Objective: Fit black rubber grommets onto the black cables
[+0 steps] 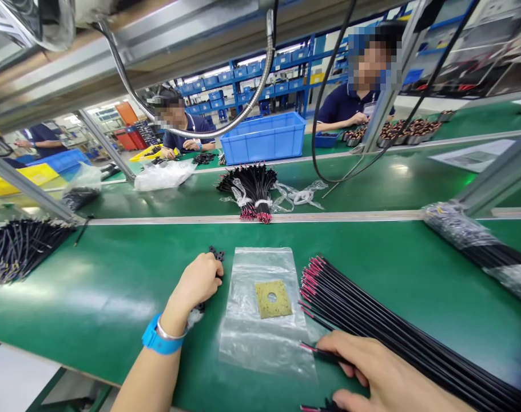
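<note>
My left hand is closed, its fingers bent down over the green bench beside small black parts. Whatever those fingers may pinch is hidden. More black pieces show beneath my left wrist. At the lower right, my right hand has its thumb spread from the fingers, and the index fingertip touches a black cable with a red end. A bundle of black cables lies past it, red ends toward the middle. Between my hands is a clear plastic bag, with a yellowish square pad with a centre hole on it.
Tied black cables rest beyond the metal rail, near a blue bin. More cables lie far left; a wrapped bundle lies right. A black hanging cable loops overhead. Co-workers sit across the bench.
</note>
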`<state>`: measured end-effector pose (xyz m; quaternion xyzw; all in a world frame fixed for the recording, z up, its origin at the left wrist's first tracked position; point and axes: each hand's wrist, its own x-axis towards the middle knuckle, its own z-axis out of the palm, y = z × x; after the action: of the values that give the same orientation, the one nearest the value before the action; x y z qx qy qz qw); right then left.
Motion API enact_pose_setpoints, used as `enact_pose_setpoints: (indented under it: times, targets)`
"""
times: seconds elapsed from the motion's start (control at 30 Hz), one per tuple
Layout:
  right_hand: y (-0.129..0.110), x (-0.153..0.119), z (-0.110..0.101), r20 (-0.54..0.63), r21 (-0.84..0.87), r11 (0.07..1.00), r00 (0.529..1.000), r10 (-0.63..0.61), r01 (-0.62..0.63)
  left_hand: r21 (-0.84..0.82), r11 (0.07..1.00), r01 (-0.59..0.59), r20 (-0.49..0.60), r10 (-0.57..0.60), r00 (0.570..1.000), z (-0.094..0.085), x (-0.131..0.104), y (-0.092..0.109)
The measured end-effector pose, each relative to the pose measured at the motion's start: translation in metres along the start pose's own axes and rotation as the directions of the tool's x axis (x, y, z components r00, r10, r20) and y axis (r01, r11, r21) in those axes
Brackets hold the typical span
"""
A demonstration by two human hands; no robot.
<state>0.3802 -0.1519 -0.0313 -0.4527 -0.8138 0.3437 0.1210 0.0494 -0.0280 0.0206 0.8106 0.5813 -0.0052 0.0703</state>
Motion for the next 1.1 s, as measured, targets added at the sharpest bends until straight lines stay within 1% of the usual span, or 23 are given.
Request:
enact_pose_setpoints:
  times: [0.17, 0.2, 0.23, 0.27, 0.3, 0.37, 0.4, 0.43, 0.47, 0.5, 0.57, 0.63, 0.67, 0.73, 0.77, 0.83, 0.87, 0.9, 0.93, 0.97, 1.0, 1.07, 1.1]
  targets:
    - [-0.001, 0.004, 0.001, -0.068, -0.014, 0.998, 0.996, -0.055, 0.054, -0.043, 0.999, -0.027, -0.064, 0.024, 0.998, -0.004, -0.003, 0.013]
    - [0.0, 0.005, 0.001, -0.088, -0.016, 0.998, 0.994, -0.063, 0.061, -0.101, 0.994, -0.033, -0.082, 0.025, 0.996, -0.004, -0.003, 0.017]
    - [0.001, 0.006, 0.003, -0.112, -0.016, 0.998, 0.992, -0.065, 0.063, -0.2, 0.979, -0.044, -0.098, 0.025, 0.995, -0.002, -0.002, 0.021]
    - [0.002, 0.007, 0.004, -0.138, -0.013, 0.998, 0.988, -0.062, 0.061, -0.33, 0.942, -0.058, -0.109, 0.023, 0.994, 0.001, -0.002, 0.027]
    - [0.004, 0.008, 0.006, -0.169, -0.008, 0.999, 0.984, -0.055, 0.054, -0.471, 0.879, -0.074, -0.112, 0.023, 0.993, 0.004, -0.001, 0.033]
    - [0.007, 0.009, 0.009, -0.233, 0.005, 0.999, 0.972, -0.038, 0.04, -0.698, 0.709, -0.104, -0.098, 0.049, 0.994, 0.013, 0.0, 0.046]
    - [0.008, 0.009, 0.01, -0.261, 0.012, 0.999, 0.965, -0.035, 0.039, -0.756, 0.644, -0.119, -0.091, 0.076, 0.993, 0.018, 0.0, 0.052]
    - [0.009, 0.01, 0.01, -0.284, 0.018, 0.999, 0.958, -0.036, 0.043, -0.782, 0.607, -0.139, -0.095, 0.105, 0.99, 0.022, 0.0, 0.058]
    - [0.009, 0.01, 0.01, -0.304, 0.025, 0.998, 0.952, -0.041, 0.051, -0.782, 0.6, -0.17, -0.11, 0.136, 0.985, 0.026, -0.001, 0.064]
    - [0.009, 0.01, 0.01, -0.315, 0.034, 0.998, 0.948, -0.046, 0.059, -0.756, 0.62, -0.209, -0.137, 0.162, 0.977, 0.03, -0.002, 0.07]
    - [0.007, 0.009, 0.009, -0.322, 0.057, 0.996, 0.945, -0.049, 0.071, -0.642, 0.705, -0.3, -0.21, 0.215, 0.954, 0.036, -0.005, 0.079]
    - [0.005, 0.009, 0.008, -0.32, 0.075, 0.994, 0.946, -0.046, 0.074, -0.47, 0.79, -0.394, -0.267, 0.298, 0.916, 0.04, -0.009, 0.086]
    - [0.004, 0.009, 0.007, -0.319, 0.081, 0.994, 0.947, -0.047, 0.076, -0.386, 0.815, -0.432, -0.273, 0.346, 0.898, 0.042, -0.01, 0.09]
    - [0.003, 0.008, 0.006, -0.325, 0.087, 0.993, 0.944, -0.05, 0.083, -0.244, 0.847, -0.472, -0.231, 0.422, 0.877, 0.044, -0.012, 0.094]
    - [0.002, 0.008, 0.005, -0.332, 0.089, 0.992, 0.942, -0.051, 0.085, -0.2, 0.859, -0.472, -0.198, 0.436, 0.878, 0.044, -0.012, 0.096]
    - [0.0, 0.008, 0.004, -0.355, 0.093, 0.992, 0.934, -0.05, 0.089, -0.179, 0.875, -0.45, -0.154, 0.427, 0.891, 0.044, -0.012, 0.099]
    - [-0.001, 0.008, 0.004, -0.37, 0.094, 0.991, 0.928, -0.05, 0.091, -0.203, 0.876, -0.437, -0.154, 0.412, 0.898, 0.044, -0.012, 0.1]
    - [-0.002, 0.008, 0.003, -0.382, 0.094, 0.991, 0.923, -0.054, 0.097, -0.264, 0.871, -0.415, -0.164, 0.383, 0.909, 0.044, -0.011, 0.102]
    - [-0.003, 0.009, 0.002, -0.396, 0.092, 0.99, 0.916, -0.061, 0.106, -0.365, 0.85, -0.38, -0.171, 0.34, 0.925, 0.044, -0.011, 0.103]
    - [-0.004, 0.009, 0.002, -0.407, 0.09, 0.989, 0.911, -0.072, 0.118, -0.497, 0.804, -0.327, -0.167, 0.281, 0.945, 0.045, -0.011, 0.105]
    - [-0.005, 0.009, 0.001, -0.417, 0.088, 0.987, 0.905, -0.083, 0.131, -0.638, 0.726, -0.258, -0.149, 0.212, 0.966, 0.047, -0.011, 0.107]
    - [-0.007, 0.01, -0.001, -0.427, 0.088, 0.985, 0.899, -0.096, 0.147, -0.857, 0.503, -0.111, -0.072, 0.098, 0.993, 0.05, -0.012, 0.112]
    - [-0.007, 0.01, -0.002, -0.427, 0.091, 0.985, 0.899, -0.094, 0.146, -0.916, 0.397, -0.059, -0.035, 0.067, 0.997, 0.052, -0.013, 0.115]
